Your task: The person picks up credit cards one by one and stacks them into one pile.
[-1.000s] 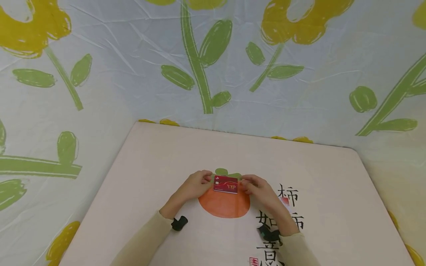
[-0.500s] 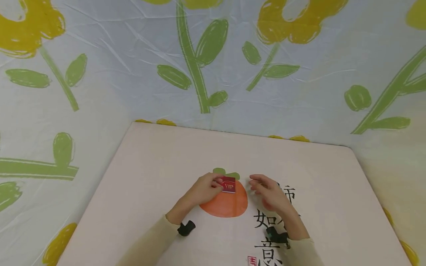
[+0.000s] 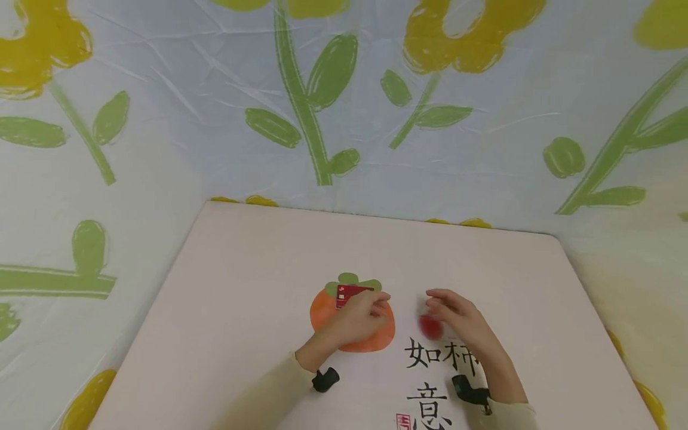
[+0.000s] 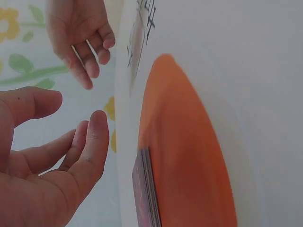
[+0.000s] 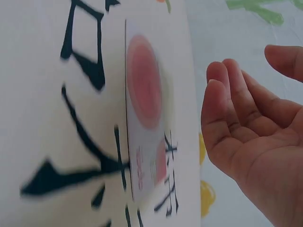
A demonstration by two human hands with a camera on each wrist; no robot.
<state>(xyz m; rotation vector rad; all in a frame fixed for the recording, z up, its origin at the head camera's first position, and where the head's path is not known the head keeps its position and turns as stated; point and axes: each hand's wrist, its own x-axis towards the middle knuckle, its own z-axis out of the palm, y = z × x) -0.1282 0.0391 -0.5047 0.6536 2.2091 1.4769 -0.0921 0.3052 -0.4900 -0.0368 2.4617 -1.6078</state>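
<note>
My left hand (image 3: 357, 316) reaches across the orange persimmon print, its thumb and fingers apart and holding nothing. Beneath it in the head view, a red VIP card (image 3: 346, 292) is partly covered. The left wrist view shows that card topping a thin stack of cards (image 4: 151, 194) on the print. To the right, my right hand (image 3: 464, 325) has loosely bent fingers with nothing between them. Close by is a white card with a red circle (image 3: 431, 327), blurred in the head view. The same white card (image 5: 143, 85) appears edge-on and apart from the fingers in the right wrist view.
A pale tabletop (image 3: 258, 263) bears black printed characters (image 3: 428, 406) and a small red seal print (image 3: 403, 421) at the front. Flower-patterned cloth (image 3: 215, 119) hangs behind the table and along its sides. Dark wrist cameras (image 3: 325, 380) sit at both cuffs.
Both hands have moved right, the left leaving the VIP card's left edge and passing over it. The right hand has drawn away from the stack, and the white card now shows beside its fingers.
</note>
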